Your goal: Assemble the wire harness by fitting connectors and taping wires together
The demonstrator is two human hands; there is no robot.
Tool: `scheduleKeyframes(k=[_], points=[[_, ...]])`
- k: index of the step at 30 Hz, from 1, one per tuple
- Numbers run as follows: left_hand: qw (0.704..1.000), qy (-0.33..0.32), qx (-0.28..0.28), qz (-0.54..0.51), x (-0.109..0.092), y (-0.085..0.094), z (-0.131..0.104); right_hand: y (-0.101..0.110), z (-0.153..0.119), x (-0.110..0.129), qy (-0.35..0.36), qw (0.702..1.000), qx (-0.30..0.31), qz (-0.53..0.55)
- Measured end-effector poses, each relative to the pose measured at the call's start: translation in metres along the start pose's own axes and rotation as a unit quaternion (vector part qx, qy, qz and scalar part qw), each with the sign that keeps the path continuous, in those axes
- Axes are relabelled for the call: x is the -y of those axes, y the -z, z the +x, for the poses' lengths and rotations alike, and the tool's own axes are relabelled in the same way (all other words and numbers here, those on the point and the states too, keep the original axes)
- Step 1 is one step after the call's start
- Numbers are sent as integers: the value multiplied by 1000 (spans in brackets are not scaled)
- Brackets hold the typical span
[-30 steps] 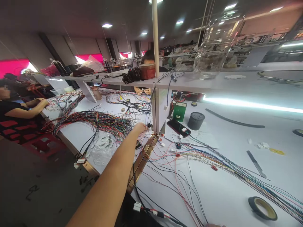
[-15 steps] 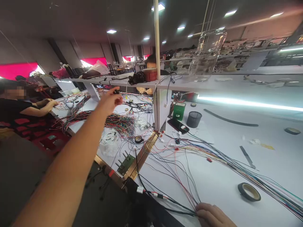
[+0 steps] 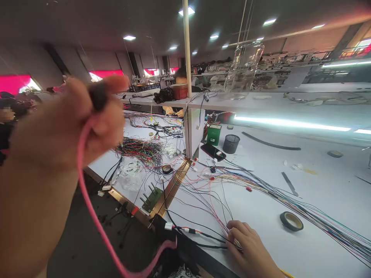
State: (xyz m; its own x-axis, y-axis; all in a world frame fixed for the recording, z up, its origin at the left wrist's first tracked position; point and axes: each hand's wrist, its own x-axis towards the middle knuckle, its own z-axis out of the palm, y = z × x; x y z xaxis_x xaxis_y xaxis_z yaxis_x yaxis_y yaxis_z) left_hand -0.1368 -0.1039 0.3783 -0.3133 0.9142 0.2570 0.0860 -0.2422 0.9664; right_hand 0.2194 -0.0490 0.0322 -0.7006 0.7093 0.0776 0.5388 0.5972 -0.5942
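Raised close to the camera, my left hand (image 3: 66,127) is closed around a small black object (image 3: 98,95), blurred by motion. From this hand a pink cord (image 3: 89,204) loops down toward the table's front edge; its far end lies near the dark edge. On the table, my right hand (image 3: 249,247) has its fingers curled over a bundle of wires (image 3: 223,227), red and black ones among them. Just left of those fingers run black-sleeved cables (image 3: 208,235) with a white connector (image 3: 168,226).
A roll of black tape (image 3: 291,221) lies right of my right hand, near a long wire bundle (image 3: 290,199). A green pegged block (image 3: 152,199) stands at the left. Behind are a phone (image 3: 213,151), a mesh cup (image 3: 231,144) and a post (image 3: 186,50). Another person (image 3: 178,110) sits beyond.
My left hand has drawn back from over the left table toward the camera, and a pink cord now hangs from it. The view has shifted slightly; my right hand stays at the wires.
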Motion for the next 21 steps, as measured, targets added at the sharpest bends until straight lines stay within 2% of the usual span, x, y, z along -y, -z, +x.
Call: scheduleKeyframes(k=[1, 2, 3, 5, 7, 9, 11, 14, 17, 19, 21], points=[[996, 0, 86, -19, 14, -9, -12, 9, 1, 6, -24, 998, 19, 52], [991, 24, 126, -26, 28, -18, -23, 18, 3, 12, -48, 992, 40, 107], [985, 78, 149, -27, 44, -27, -33, 27, 6, 18, -69, 982, 62, 165], [971, 175, 159, -23, 75, -43, -48, 46, 14, 33, -97, 950, 100, 278], [954, 241, 176, -20, 104, -53, -57, 63, 27, 49, -100, 919, 101, 369], [946, 270, 180, -18, 131, -61, -64, 78, 42, 68, -91, 900, 63, 422], [948, 272, 166, -21, 154, -68, -70, 91, 55, 87, -86, 895, 18, 437], [950, 278, 116, -78, 181, -79, -81, 104, 68, 107, -60, 919, -55, 386], [936, 300, 57, -173, 197, -90, -89, 101, 72, 115, 27, 967, -129, 220], [924, 311, 32, -219, 203, -96, -93, 89, 73, 114, 77, 982, -135, 103], [915, 312, 21, -253, 206, -101, -95, 73, 74, 111, 88, 988, -114, 46]])
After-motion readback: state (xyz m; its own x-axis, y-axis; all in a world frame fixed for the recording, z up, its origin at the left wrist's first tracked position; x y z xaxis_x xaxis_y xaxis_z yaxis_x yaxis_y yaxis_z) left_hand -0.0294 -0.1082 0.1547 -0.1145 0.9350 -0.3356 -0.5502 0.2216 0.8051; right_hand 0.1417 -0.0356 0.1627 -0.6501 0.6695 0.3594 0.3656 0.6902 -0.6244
